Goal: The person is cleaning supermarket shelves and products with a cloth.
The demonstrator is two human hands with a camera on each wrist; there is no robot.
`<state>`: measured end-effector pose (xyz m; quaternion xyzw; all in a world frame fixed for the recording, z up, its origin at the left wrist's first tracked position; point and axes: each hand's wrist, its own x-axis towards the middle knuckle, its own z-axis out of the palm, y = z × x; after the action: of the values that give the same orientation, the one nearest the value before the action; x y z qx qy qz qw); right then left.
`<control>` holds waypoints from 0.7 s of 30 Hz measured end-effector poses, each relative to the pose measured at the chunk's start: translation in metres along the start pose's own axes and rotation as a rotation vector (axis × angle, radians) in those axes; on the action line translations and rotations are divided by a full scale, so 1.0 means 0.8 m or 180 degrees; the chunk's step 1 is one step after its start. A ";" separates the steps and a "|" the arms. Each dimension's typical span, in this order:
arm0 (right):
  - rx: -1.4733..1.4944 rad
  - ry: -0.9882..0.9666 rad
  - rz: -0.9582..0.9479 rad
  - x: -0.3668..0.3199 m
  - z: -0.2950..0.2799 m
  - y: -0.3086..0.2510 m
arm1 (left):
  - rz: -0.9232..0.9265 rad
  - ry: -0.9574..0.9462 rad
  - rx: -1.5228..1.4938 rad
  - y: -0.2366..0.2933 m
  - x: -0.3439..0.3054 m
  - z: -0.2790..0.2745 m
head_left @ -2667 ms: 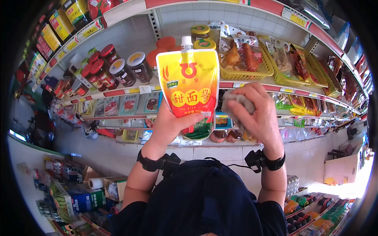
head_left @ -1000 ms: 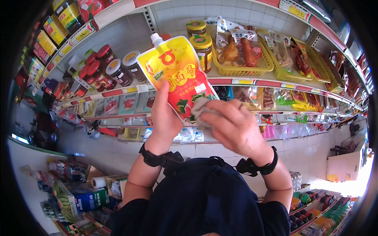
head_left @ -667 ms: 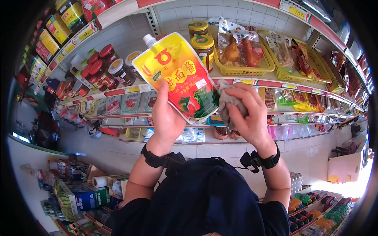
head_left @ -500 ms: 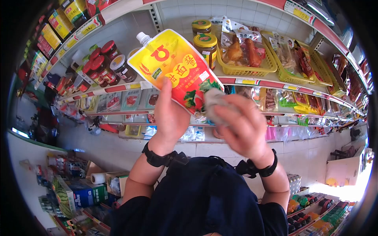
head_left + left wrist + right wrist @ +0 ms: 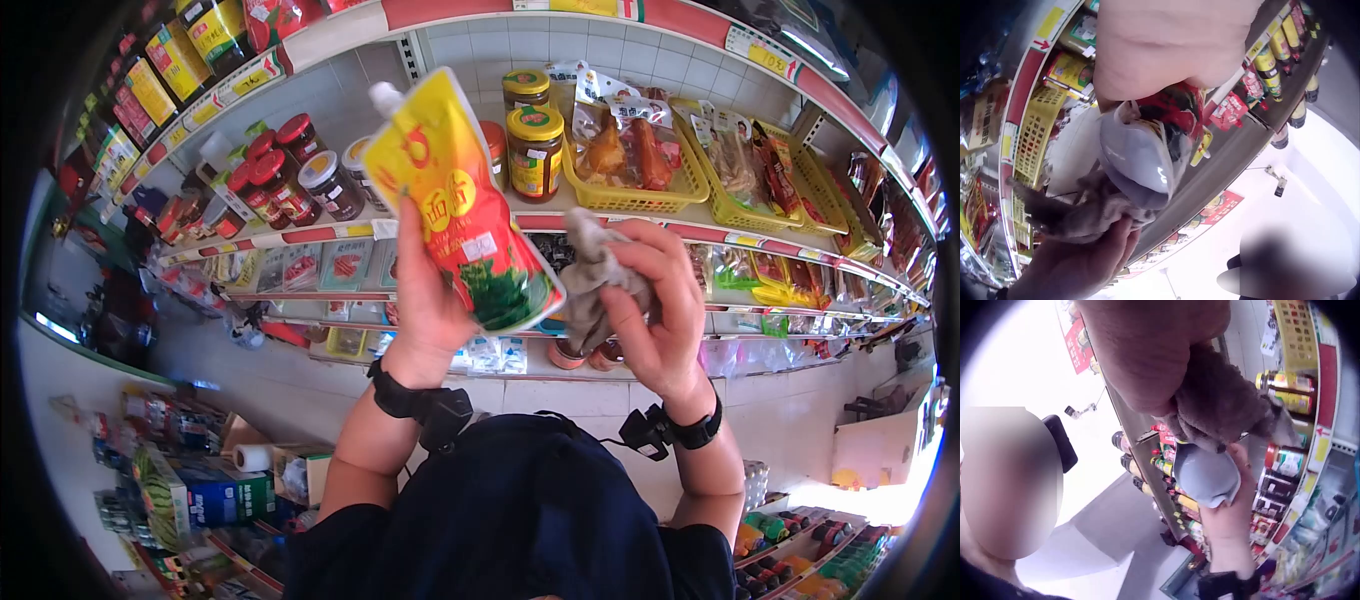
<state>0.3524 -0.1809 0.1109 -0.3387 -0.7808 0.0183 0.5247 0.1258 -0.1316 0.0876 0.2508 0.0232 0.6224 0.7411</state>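
Observation:
In the head view, my left hand grips a yellow and red spouted sauce pouch by its left side, thumb on the front. The pouch leans with its white cap up and to the left. Just to its right, my right hand pinches a crumpled grey cloth beside the pouch's lower right edge. From the left wrist, the pouch's pale bottom shows with the cloth right under it. The right wrist view has the cloth close over the pouch's bottom.
Behind the hands runs a store shelf with a red and white edge. Lidded jars and red-lidded jars stand on it, along with a yellow basket of packed meat. Boxes and bottles lie low on both sides.
The cloth has gone back and forth between the pouch's lower front and its right edge, now beside that edge. Earlier upright, the pouch is now tilted left and turned slightly.

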 end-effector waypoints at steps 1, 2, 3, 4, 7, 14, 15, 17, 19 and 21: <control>0.0353 0.0079 0.0077 0.008 0.000 -0.005 | -0.0373 -0.0384 -0.0448 -0.001 0.002 -0.012; 0.0518 -0.0040 -0.0074 0.013 0.003 -0.008 | -0.0548 -0.0580 -0.0333 -0.007 0.003 -0.017; 0.0637 -0.0158 -0.0276 0.016 0.011 -0.014 | -0.0566 -0.0590 -0.0318 -0.014 -0.004 -0.009; 0.0677 -0.0228 -0.0547 0.020 0.019 -0.020 | -0.0481 -0.0170 0.0148 -0.022 -0.017 0.003; 0.0465 -0.0450 -0.0905 0.025 0.030 -0.035 | -0.0573 0.0378 0.0724 -0.032 -0.008 -0.034; 0.0631 0.0106 -0.0244 0.071 0.046 -0.008 | -0.1837 -0.1892 -0.0925 -0.034 -0.014 -0.023; 0.0619 0.0115 -0.0258 0.070 0.047 -0.009 | -0.1840 -0.1911 -0.0919 -0.031 -0.017 -0.028; 0.0478 0.0211 -0.0819 0.067 0.046 -0.018 | -0.1737 -0.1651 -0.0389 -0.025 -0.023 -0.035; 0.0479 -0.0022 -0.1027 0.065 0.036 -0.035 | -0.1592 -0.1379 0.0110 -0.019 -0.032 -0.041; 0.0443 0.0147 -0.0764 0.071 0.040 -0.023 | -0.1466 -0.1067 0.0570 -0.015 -0.039 -0.045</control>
<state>0.3039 -0.1538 0.1492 -0.2060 -0.8003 0.0018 0.5631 0.1170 -0.1492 0.0428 0.4026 0.0117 0.3833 0.8312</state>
